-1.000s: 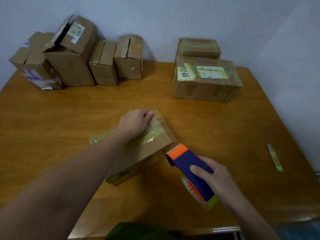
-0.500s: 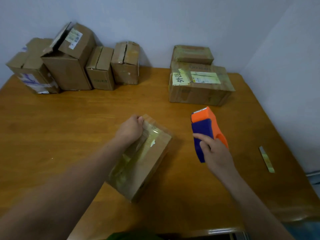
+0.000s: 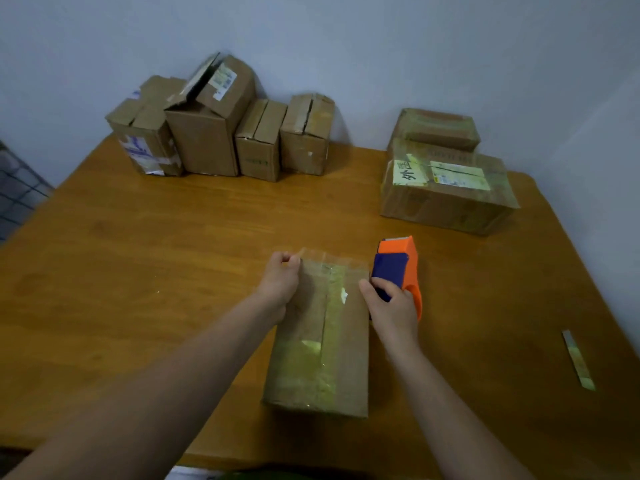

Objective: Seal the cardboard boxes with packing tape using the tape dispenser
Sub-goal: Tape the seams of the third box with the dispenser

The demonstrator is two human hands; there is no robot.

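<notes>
A cardboard box lies lengthwise in front of me on the wooden table, with yellowish tape along its top seam. A strip of clear tape stretches across its far edge. My left hand pinches the strip's left end at the box's far left corner. My right hand grips the blue and orange tape dispenser at the box's far right corner, at the strip's other end.
Several cardboard boxes with open or split flaps stand along the back wall at left. Two taped boxes are stacked at the back right. A loose strip of tape lies on the table at right.
The box has been turned until it lies lengthwise before me. My right hand brought the dispenser to the far right corner; my left hand moved to the far left corner and pinched the tape.
</notes>
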